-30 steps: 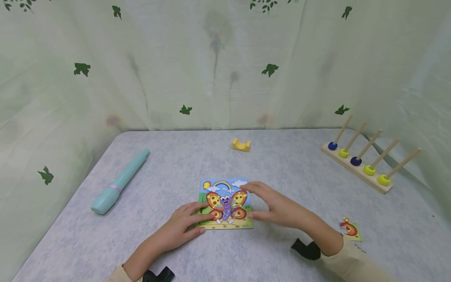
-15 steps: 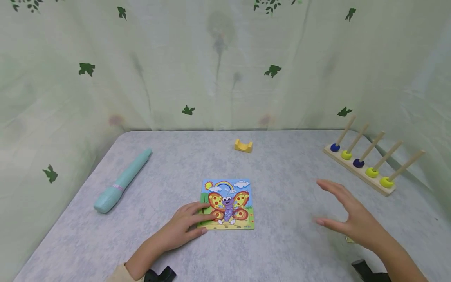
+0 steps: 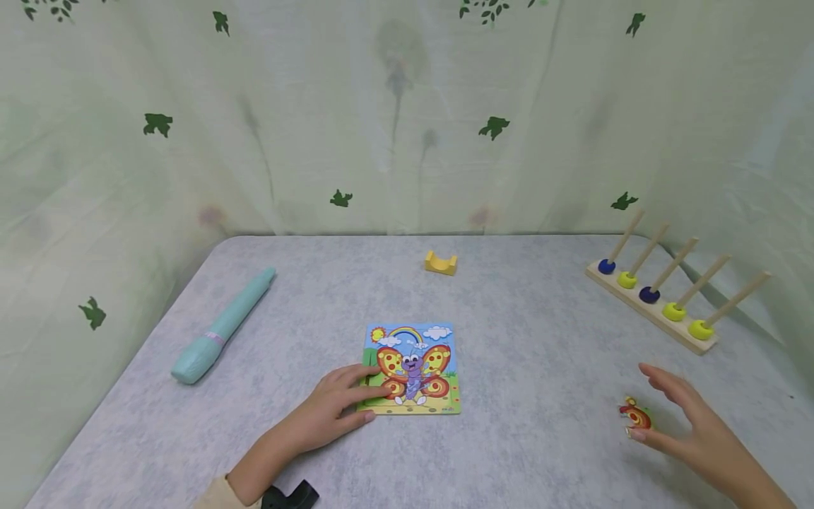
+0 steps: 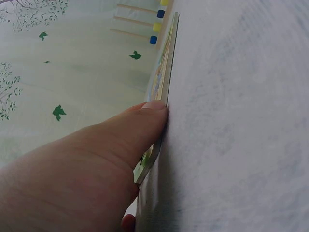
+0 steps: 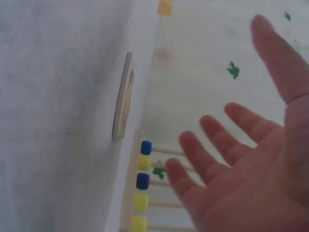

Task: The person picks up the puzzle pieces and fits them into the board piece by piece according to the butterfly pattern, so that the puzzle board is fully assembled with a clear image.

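Note:
A square butterfly jigsaw puzzle [image 3: 422,360] lies flat on the table, in the middle of the head view. My left hand [image 3: 331,410] rests on its left side, with fingers extended over the picture and the thumb at the near left edge. In the left wrist view that thumb [image 4: 140,123] touches the board's side. Off to the right, a loose red and yellow puzzle piece [image 3: 638,417] lies on the table. Beside it is my right hand [image 3: 696,431], thumb and fingers spread apart. The right wrist view shows the puzzle piece [image 5: 123,99] edge-on, apart from the fingers.
At the far right stands a wooden peg rack [image 3: 661,314] with blue and yellow beads. A small yellow curved block [image 3: 441,264] sits near the back edge. On the left lies a folded teal umbrella-like object [image 3: 222,329]. A patterned curtain [image 3: 413,127] hangs behind the table.
My right hand has left the puzzle and moved right to beside the loose piece. My left hand has stayed on the puzzle. The head view has shifted slightly.

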Motion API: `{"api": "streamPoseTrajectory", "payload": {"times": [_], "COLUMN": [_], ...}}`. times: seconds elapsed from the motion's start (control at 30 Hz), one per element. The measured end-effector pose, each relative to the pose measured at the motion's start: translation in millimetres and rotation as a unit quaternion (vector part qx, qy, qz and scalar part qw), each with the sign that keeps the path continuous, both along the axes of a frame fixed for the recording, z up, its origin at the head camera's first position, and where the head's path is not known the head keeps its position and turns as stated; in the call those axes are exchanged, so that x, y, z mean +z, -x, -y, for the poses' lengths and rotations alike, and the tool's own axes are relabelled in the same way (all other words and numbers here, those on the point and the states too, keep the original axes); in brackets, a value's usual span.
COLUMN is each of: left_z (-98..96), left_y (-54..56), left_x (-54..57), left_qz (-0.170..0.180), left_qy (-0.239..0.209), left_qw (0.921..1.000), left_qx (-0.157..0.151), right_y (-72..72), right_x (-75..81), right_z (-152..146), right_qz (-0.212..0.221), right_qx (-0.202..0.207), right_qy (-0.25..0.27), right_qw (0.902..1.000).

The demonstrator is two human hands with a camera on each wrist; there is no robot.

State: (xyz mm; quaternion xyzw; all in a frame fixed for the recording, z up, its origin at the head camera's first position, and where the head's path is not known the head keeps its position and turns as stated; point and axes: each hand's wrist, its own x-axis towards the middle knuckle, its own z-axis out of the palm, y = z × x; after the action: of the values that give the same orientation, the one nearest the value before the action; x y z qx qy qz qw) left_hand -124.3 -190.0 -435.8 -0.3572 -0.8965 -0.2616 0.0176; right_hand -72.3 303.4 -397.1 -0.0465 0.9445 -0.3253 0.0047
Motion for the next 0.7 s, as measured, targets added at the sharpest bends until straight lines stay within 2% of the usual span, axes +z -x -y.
{"api": "streamPoseTrajectory", "payload": {"times": [0.13, 0.3, 0.47, 0.7], "left_z": [-0.4, -1.3, -0.9, 0.1], "left_y": [0.0, -0.3, -0.8, -0.5], "left_x": [1.0, 1.8, 2.0, 1.8], "left_qz": [0.009, 0.019, 0.020, 0.020], "left_qy": [0.002, 0.003, 0.004, 0.001], "left_qw": [1.0000, 0.9998, 0.9998, 0.9998], "left_qx": [0.003, 0.005, 0.006, 0.007], "right_y": [-0.2, 1.1, 4.6, 9.6], "right_x": [-10.0, -23.1, -31.8, -35.6], "right_z": [-12.2, -26.9, -31.7, -28.8], "right_qz": [0.026, 0.079, 0.115, 0.105], "right_qx": [0.008, 0.012, 0.014, 0.035], "right_qy": [0.005, 0.017, 0.031, -0.010], "right_qw": [0.9996, 0.9967, 0.9927, 0.9938]}}
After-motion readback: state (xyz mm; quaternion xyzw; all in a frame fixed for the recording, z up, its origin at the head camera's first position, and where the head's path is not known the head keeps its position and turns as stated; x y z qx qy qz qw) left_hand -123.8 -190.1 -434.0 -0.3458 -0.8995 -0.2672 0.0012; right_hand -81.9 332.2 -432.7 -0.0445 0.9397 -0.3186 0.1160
